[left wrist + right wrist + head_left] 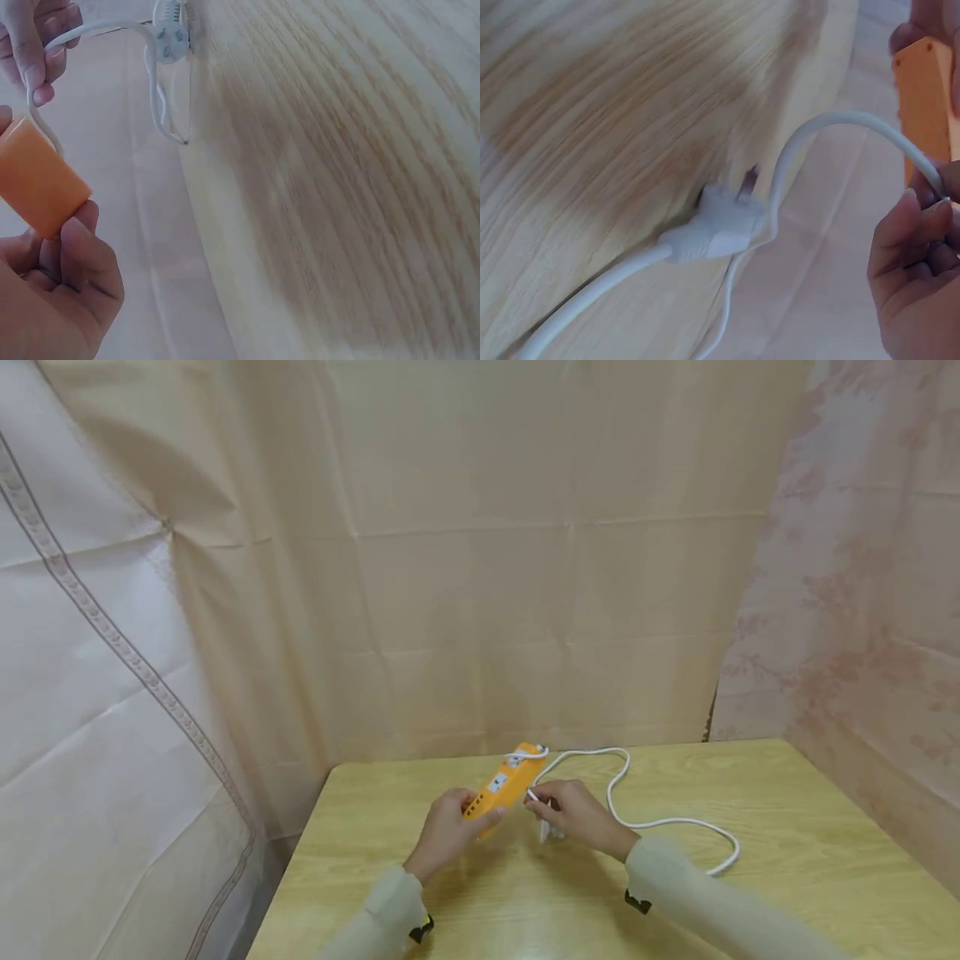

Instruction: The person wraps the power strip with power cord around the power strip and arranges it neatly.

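An orange power strip (512, 791) with white sockets is held up at a tilt over the table. My left hand (447, 828) grips its near end, thumb along one side. Its plain orange end (41, 180) faces the left wrist view. A white cord (840, 118) comes from the strip's far end, and part of it lies across the socket face. My right hand (583, 817) pinches this cord between thumb and fingers, just right of the strip. Below that hand is the cord's white plug (718, 223), its metal prongs showing in the right wrist view.
Loose cord (675, 821) curves over the right part of the wood-grain table (360, 827). Beige cloth (465, 610) hangs behind the table's far edge. Pale cloth (97, 760) hangs on the left, and flowered cloth (862, 635) on the right.
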`<action>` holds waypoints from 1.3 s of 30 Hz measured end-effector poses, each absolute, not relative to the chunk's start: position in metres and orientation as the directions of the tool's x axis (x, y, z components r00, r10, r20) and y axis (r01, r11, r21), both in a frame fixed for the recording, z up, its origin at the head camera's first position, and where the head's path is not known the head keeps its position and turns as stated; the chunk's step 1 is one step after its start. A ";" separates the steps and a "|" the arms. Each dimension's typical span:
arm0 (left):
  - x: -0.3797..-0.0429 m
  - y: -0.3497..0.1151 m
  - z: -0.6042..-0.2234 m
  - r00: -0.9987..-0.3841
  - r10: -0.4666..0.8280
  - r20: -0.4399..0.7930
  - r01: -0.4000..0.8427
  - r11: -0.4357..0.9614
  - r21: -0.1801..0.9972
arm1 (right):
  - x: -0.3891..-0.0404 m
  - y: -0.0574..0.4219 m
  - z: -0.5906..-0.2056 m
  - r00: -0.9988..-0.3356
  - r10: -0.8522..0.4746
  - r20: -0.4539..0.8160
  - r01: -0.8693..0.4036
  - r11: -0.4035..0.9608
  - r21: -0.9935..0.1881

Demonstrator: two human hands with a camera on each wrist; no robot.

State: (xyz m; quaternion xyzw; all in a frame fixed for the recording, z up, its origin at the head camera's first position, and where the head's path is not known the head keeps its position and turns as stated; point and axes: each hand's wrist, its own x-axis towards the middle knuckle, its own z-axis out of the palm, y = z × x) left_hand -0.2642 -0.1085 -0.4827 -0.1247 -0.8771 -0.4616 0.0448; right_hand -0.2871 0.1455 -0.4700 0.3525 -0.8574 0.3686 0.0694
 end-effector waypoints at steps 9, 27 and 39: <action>-0.263 -0.110 -0.482 -0.958 0.226 0.179 0.281 0.592 0.756 | -0.283 0.143 -0.467 -0.725 -0.578 0.374 -0.675 0.487 -0.555; -0.252 -0.108 -0.474 -0.962 0.084 0.261 0.242 0.707 0.664 | -0.284 0.146 -0.461 -0.791 -0.520 0.322 -0.592 0.515 -0.621; -0.256 -0.114 -0.472 -0.958 0.071 0.277 0.236 0.740 0.630 | -0.285 0.150 -0.460 -0.723 -0.572 0.389 -0.678 0.477 -0.559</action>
